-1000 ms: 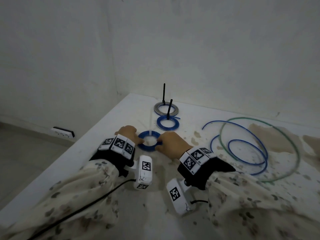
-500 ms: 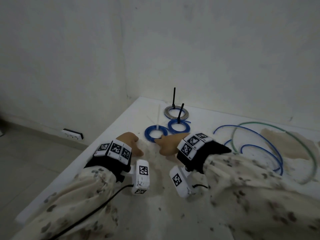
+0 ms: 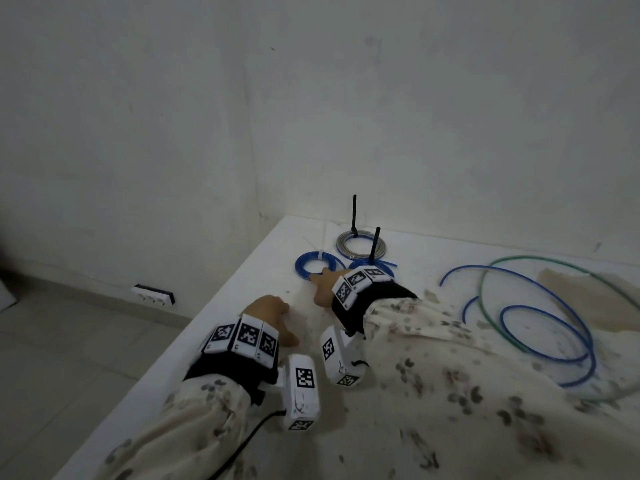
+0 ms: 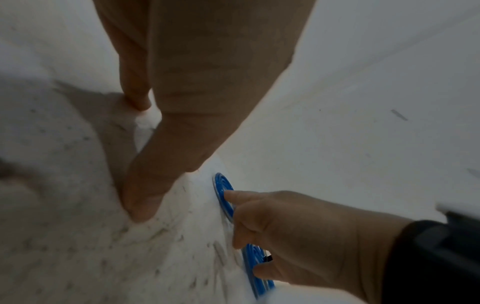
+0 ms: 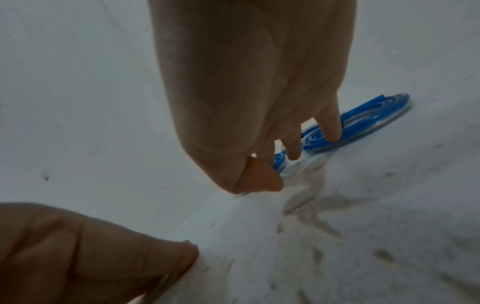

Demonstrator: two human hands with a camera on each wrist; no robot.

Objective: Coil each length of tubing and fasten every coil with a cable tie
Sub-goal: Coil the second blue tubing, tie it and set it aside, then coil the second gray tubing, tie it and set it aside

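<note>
My left hand (image 3: 268, 315) lies at about seven o'clock on the table (image 3: 242, 282), fingers loose, tips resting on the cloth and holding nothing. Ahead of it, toward one o'clock, is the near blue coil (image 3: 313, 265), flat, with a pale tie tail standing up from its far rim. My right hand (image 3: 323, 289) reaches there — in the left wrist view its outstretched forefinger touches the coil's near edge, the other fingers loosely bent, nothing gripped. Just right of it, at twelve to one o'clock from my right wrist, the second blue coil (image 3: 388, 266) is half hidden behind the wrist markers, a black tie (image 3: 374, 245) standing up from it; behind, the grey coil (image 3: 360, 244) has its own black tie tail upright.

Far to the right, at three o'clock, lies what I judge comes next: the loose blue tubing (image 3: 540, 327) and the loose green tubing (image 3: 488, 306), sprawled in wide open loops, well apart from both hands. My right hand is the nearer, so I would sweep it rightward to them.

The only markings I can see are black-and-white square codes on the wrist bands; no readable writing.
</note>
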